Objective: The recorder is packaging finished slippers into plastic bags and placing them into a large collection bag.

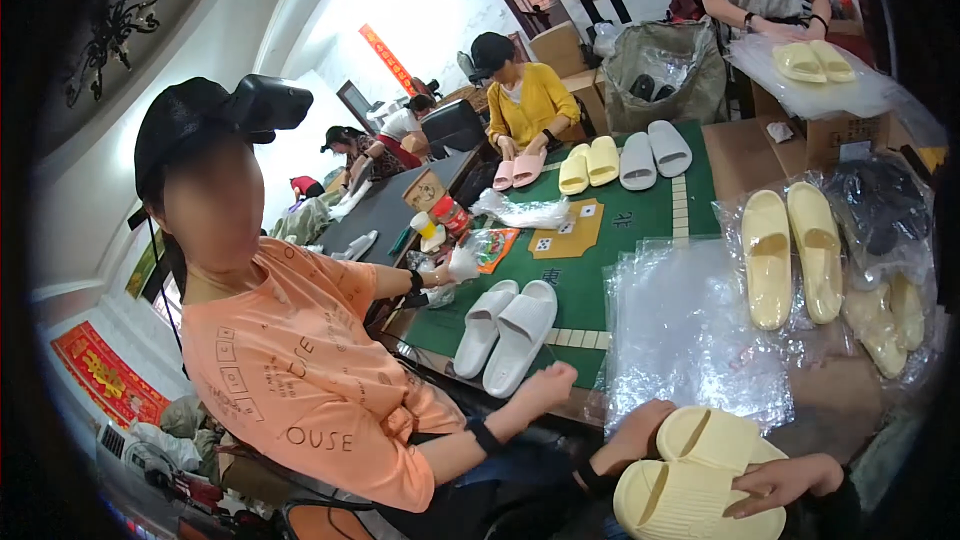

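Low in the view I hold a pair of pale yellow slippers (695,480), stacked side by side with their soles toward me. My left hand (640,430), a dark band on its wrist, grips the pair's left edge. My right hand (790,480) lies over the lower slipper's right side. Just beyond them is a pile of clear plastic bags (690,330) on the green table mat (640,220).
A person in an orange shirt (300,370) sits at my left, one fist (550,385) by a white slipper pair (505,325). Bagged yellow slippers (795,250) lie to the right, with pink, yellow and grey pairs (600,162) farther back. Other people work beyond, near cardboard boxes (840,135).
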